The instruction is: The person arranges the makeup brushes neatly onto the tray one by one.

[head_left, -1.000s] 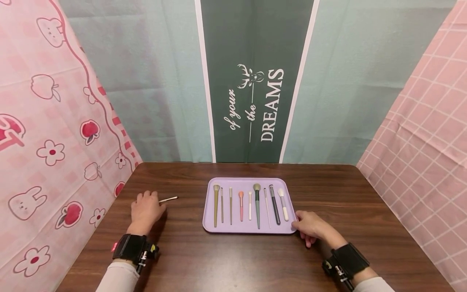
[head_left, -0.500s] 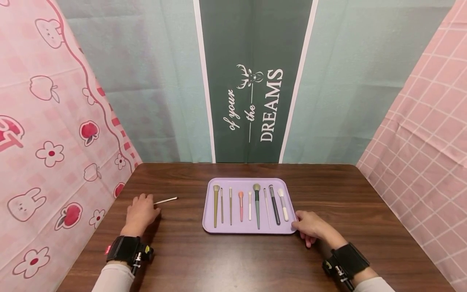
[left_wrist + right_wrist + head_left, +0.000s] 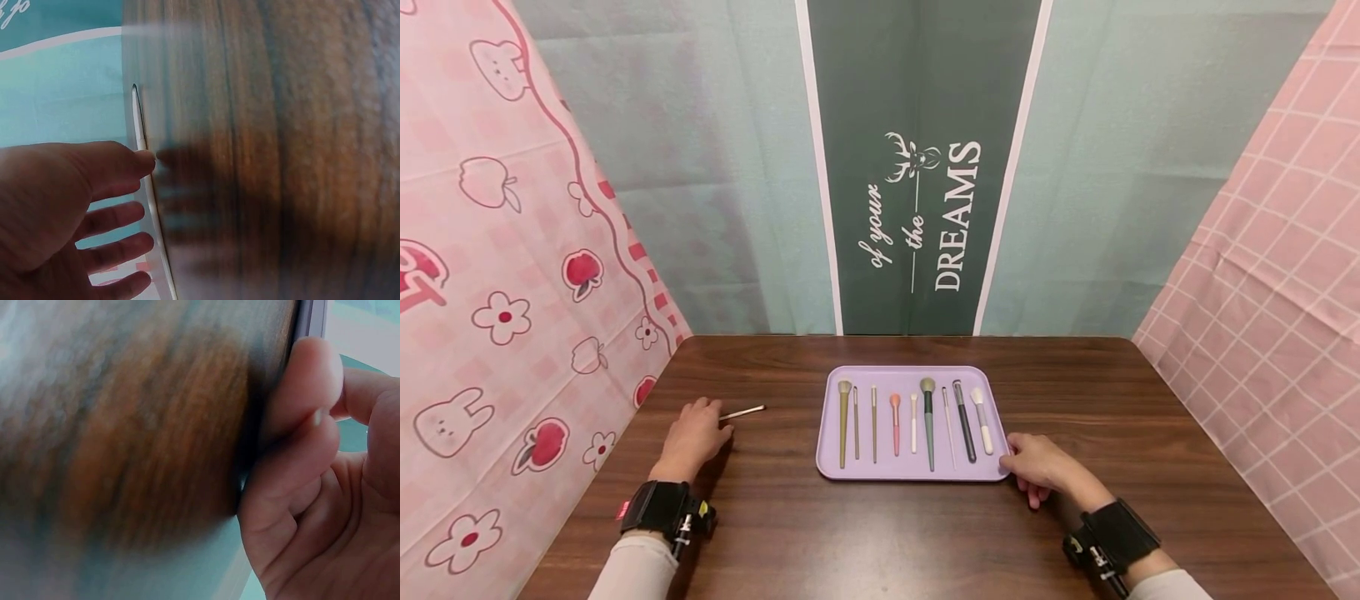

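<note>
My left hand [image 3: 691,437] is at the left of the table, beside a thin makeup brush [image 3: 743,412] with a pale handle. In the left wrist view the thumb tip overlaps the brush [image 3: 139,119], and the other fingers reach loosely towards it. The brush lies on the wood. My right hand [image 3: 1041,467] holds the front right corner of a lilac tray [image 3: 910,475], its thumb at the rim and its lower fingers curled. Several makeup brushes lie side by side in the tray, among them a dark green one [image 3: 928,417], a pink one [image 3: 896,425] and a black-handled one [image 3: 966,425].
The brown wooden table [image 3: 880,533] reaches back to a green curtain [image 3: 917,308]. Pink printed cloth [image 3: 505,250] hangs at the left and pink checked cloth [image 3: 1255,275] at the right. Both wrists wear black camera straps.
My left hand has moved left along the loose brush, then shifted slightly back to the right. The brush, the tray and my right hand have stayed in place.
</note>
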The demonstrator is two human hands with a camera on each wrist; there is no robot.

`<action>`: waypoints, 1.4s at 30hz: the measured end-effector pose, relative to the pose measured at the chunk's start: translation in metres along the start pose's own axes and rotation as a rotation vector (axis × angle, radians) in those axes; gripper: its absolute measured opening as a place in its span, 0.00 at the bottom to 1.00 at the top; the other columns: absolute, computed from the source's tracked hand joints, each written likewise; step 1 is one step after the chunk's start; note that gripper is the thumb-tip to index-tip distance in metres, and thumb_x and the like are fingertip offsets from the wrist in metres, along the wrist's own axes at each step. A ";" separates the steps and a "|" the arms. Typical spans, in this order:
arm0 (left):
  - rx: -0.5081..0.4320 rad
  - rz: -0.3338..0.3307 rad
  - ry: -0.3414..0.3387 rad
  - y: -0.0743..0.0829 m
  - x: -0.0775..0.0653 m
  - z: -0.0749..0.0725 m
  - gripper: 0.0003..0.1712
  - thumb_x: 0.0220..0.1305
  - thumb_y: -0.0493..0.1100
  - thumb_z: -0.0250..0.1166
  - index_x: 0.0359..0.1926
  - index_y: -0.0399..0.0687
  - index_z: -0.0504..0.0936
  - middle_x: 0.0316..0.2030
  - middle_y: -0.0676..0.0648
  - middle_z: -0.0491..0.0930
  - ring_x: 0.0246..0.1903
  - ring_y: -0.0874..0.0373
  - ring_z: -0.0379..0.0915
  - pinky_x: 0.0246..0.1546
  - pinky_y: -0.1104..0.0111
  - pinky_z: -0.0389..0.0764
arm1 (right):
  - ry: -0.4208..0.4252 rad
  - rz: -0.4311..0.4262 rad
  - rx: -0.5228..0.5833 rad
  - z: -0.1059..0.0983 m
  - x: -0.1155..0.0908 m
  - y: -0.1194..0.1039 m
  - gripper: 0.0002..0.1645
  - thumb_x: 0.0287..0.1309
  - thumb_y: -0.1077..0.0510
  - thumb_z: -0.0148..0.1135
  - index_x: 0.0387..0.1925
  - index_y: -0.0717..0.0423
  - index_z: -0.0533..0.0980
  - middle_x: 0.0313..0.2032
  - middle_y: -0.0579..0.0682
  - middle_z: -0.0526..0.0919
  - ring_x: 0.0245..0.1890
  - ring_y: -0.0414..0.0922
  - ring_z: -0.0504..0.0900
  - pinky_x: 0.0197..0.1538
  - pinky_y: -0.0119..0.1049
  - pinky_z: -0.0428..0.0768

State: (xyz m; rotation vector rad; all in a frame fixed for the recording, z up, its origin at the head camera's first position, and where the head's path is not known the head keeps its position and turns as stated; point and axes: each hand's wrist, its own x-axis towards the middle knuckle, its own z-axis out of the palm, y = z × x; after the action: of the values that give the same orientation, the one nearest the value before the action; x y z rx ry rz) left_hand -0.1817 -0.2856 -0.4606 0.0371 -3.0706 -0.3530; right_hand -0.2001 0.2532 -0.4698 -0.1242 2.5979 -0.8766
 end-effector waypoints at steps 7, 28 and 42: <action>0.008 0.051 0.051 -0.002 0.000 0.005 0.07 0.65 0.37 0.68 0.40 0.37 0.80 0.40 0.37 0.78 0.42 0.35 0.74 0.41 0.42 0.77 | -0.006 -0.009 0.000 0.000 0.000 0.000 0.05 0.57 0.62 0.57 0.28 0.56 0.69 0.16 0.54 0.77 0.07 0.42 0.77 0.12 0.34 0.74; -0.018 0.031 0.084 0.006 0.004 0.007 0.07 0.66 0.38 0.67 0.30 0.44 0.78 0.32 0.45 0.77 0.37 0.43 0.76 0.37 0.51 0.78 | 0.003 -0.005 0.003 0.000 0.000 0.000 0.06 0.56 0.61 0.58 0.27 0.56 0.69 0.16 0.54 0.77 0.07 0.43 0.77 0.13 0.34 0.74; 0.011 -0.003 0.101 0.027 0.006 0.002 0.06 0.67 0.37 0.63 0.32 0.39 0.78 0.30 0.41 0.77 0.34 0.40 0.79 0.34 0.47 0.79 | 0.000 -0.010 0.013 0.000 -0.002 -0.001 0.06 0.56 0.62 0.57 0.27 0.56 0.68 0.16 0.54 0.76 0.07 0.42 0.77 0.13 0.34 0.74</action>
State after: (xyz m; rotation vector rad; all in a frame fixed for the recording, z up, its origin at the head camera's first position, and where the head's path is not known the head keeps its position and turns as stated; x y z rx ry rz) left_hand -0.1882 -0.2588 -0.4556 0.0582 -2.9728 -0.3244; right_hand -0.1984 0.2533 -0.4685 -0.1333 2.5936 -0.8972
